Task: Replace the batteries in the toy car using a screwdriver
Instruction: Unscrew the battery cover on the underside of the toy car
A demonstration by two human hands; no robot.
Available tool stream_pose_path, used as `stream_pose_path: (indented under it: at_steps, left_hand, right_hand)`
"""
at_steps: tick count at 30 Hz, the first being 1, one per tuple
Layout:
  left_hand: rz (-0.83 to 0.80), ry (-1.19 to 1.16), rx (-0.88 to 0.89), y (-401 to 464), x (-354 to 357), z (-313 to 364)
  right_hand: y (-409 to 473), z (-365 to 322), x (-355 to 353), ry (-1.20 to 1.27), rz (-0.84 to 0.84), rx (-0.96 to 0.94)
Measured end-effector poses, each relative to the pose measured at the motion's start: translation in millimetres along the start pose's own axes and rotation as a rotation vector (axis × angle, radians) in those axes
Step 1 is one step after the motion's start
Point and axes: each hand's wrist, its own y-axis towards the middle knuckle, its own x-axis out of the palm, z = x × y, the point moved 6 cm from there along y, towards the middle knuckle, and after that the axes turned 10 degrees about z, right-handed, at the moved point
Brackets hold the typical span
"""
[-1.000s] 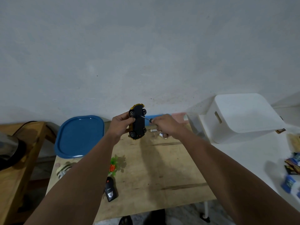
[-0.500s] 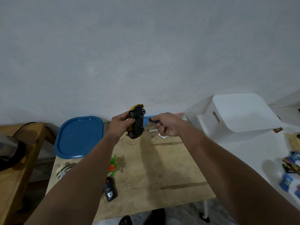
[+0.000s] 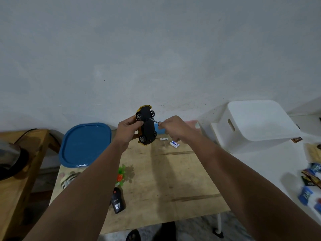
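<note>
Pale grey wall (image 3: 156,49) behind a wooden table (image 3: 173,180) and white counter (image 3: 260,167).

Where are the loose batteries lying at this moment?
In the head view, the batteries lie on the wooden table near its far edge, just below the right hand and right of the toy car.

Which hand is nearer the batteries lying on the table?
Right. The right hand, gripping the screwdriver, hangs just above the batteries. The left hand, holding the toy car, sits farther left, with the car between it and them.
</note>
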Motion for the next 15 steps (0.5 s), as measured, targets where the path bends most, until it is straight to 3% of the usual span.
stream_pose_path:
  at_steps: [6, 15]
  left_hand:
    - [-0.031, -0.024, -0.019, -0.5, -5.1, -3.0]
    - [0.035, -0.008, 0.102, -7.1, 1.5, 1.3]
  right_hand:
    - [-9.2, 0.1, -3.1, 0.14, -0.064, 0.124]
    - [-13.8, 2.2, 2.1, 0.306, -0.157, 0.33]
